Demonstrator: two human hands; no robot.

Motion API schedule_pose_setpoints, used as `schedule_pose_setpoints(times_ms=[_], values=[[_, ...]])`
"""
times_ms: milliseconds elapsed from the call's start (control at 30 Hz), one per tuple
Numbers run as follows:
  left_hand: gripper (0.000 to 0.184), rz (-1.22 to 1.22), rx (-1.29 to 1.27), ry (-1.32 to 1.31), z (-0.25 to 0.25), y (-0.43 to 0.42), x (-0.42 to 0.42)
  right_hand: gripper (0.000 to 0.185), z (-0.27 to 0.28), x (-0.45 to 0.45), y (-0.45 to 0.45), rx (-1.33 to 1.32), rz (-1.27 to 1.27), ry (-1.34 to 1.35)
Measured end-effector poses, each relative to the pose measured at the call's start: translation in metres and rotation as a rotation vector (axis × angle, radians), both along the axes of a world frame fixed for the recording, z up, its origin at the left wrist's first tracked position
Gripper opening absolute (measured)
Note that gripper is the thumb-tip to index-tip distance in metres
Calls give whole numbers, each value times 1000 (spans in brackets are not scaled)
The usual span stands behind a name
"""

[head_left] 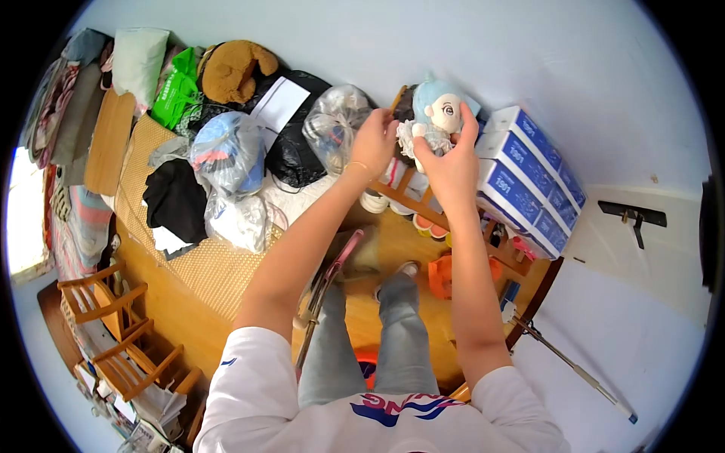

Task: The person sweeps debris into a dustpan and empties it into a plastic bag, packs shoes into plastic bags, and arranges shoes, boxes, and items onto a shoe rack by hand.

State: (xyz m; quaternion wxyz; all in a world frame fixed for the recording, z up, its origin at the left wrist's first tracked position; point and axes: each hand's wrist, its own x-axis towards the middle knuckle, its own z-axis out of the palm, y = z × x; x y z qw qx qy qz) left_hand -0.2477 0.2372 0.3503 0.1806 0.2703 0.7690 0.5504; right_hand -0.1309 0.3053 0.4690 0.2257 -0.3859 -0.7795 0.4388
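Note:
A plush doll [440, 108] with pale blue hair, a white face and a frilly light skirt is held upright in my right hand [453, 162]. The thumb and fingers of that hand close around its body from the right. Left of the doll is my left hand [372, 143], fingers curled beside the doll's skirt and a thin wooden bar [397, 98]. What those fingers hold, if anything, is hidden. Below both hands stands a wooden rack [411, 198], with shoes on it.
Blue-and-white boxes [521, 177] are stacked right of the rack. Plastic-wrapped bundles [228, 155], a black bag [298, 155] and a brown plush [230, 72] lie on a woven mat [204, 275]. An orange basket [439, 278], a pink-and-metal pole [325, 279] and wooden chairs [136, 359] are around.

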Motion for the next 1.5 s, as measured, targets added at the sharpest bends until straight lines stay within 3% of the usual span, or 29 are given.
schedule_pose_setpoints(times_ms=[100, 200, 267, 333, 400, 433, 500, 633, 733, 800, 1133, 1233, 1367, 1467, 1500], values=[[25, 40, -297, 113, -36, -55, -34, 80, -10, -15, -19, -76, 31, -5], [25, -183, -662, 468, -91, -88, -60, 82, -35, -26, -43, -63, 36, 64], [28, -236, -490, 770, -109, -87, -63, 83, -53, -30, -59, 26, 45, 143], [36, -295, -567, 827, -128, -72, -64, 83, -60, -29, -81, -142, 13, 121], [40, -237, -538, 957, -162, -55, -73, 82, -74, -29, -103, -95, 3, 192], [40, -245, -527, 951, -157, -51, -77, 82, -77, -27, -114, -155, -32, 216], [44, -310, -920, 524, -146, -43, -84, 83, -86, -17, -130, -244, -79, 236], [24, -347, -944, 536, -161, -51, -96, 83, -95, 0, -151, -222, -121, 130], [16, -336, -904, 592, -126, -61, -98, 83, -95, 2, -157, -286, -108, 70], [23, -394, -884, 362, -92, -72, -107, 84, -99, -2, -156, -277, -103, 69], [15, -109, -239, 523, 9, -209, -135, 84, -120, -41, -134, -177, -58, 183], [19, -45, -123, 657, 54, -259, -155, 78, -131, -72, -137, 78, -10, -121], [16, 157, 83, 452, 64, -302, -164, 70, -146, -105, -138, -17, 97, -257], [16, 218, 133, 350, 60, -332, -162, 76, -206, -133, -137, -47, 141, -318], [16, 265, 192, 250, 57, -341, -162, 73, -274, -137, -131, -124, 198, -176]])
